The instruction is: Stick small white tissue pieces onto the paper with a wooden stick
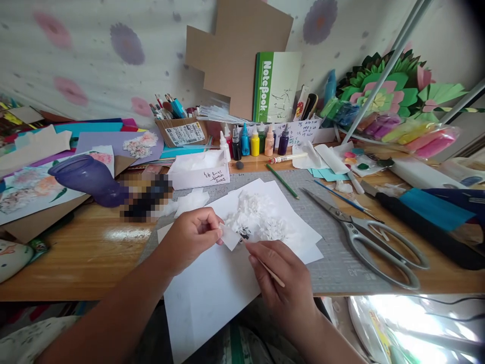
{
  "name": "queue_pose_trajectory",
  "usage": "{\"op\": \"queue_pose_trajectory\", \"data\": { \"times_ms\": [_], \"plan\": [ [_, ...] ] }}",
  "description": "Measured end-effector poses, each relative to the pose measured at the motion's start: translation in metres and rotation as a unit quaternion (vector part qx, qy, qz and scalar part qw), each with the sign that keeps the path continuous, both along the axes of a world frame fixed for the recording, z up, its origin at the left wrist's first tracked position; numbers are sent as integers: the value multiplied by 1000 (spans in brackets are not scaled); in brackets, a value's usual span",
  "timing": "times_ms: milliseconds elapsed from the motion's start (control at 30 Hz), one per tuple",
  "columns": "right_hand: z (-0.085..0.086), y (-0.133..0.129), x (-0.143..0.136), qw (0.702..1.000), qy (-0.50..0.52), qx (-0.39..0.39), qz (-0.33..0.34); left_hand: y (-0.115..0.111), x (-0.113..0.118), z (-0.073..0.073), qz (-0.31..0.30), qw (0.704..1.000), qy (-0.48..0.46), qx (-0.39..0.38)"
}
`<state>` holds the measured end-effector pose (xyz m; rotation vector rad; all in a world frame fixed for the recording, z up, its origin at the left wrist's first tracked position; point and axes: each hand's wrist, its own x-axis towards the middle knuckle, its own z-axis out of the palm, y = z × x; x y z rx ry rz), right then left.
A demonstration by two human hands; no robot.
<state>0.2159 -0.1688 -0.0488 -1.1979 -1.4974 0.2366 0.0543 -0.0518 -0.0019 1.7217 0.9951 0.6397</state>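
Observation:
Between its thumb and fingers, my left hand (193, 235) pinches a small white piece of thin paper (230, 237). My right hand (282, 273) grips a thin wooden stick (273, 274), its tip beside the right edge of that paper piece. Just beyond both hands lies a mound of crumpled white paper bits (255, 212), with a dark spot at its near edge. The mound rests on white paper sheets (206, 308), which hang over the table's front edge. Further back are loose thin white paper pieces (192, 201).
Large scissors (352, 222) lie open on the grey cutting mat (314, 273) at right, near a black-handled knife (417, 222). A green pencil (282, 181) lies behind the mound. A white box (199, 169) and several paint bottles (255, 141) stand at the back. A purple vase (89, 177) is at left.

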Motion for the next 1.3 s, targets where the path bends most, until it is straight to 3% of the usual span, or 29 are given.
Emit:
{"op": "queue_pose_trajectory", "data": {
  "times_ms": [200,367,567,767,1067,1167,1300],
  "plan": [
    [0,-3,0,998,-50,-24,9,7,-4,-23,10,996,-50,-79],
    [4,-4,0,997,-62,-38,16,12,-8,-26,-12,985,-80,-155],
    [3,-3,0,998,-60,-33,16,12,-1,-18,-58,985,45,-155],
    [4,-8,2,1000,-20,-10,11,10,2,-16,-42,982,121,-137],
    [7,-10,1,999,20,34,-26,9,-6,-16,-90,974,-76,-194],
    [3,-10,0,999,32,17,-35,9,-3,-17,-86,981,-33,-173],
    [1,-12,0,997,49,39,-42,7,4,-18,-84,986,111,-90]
  ]
}}
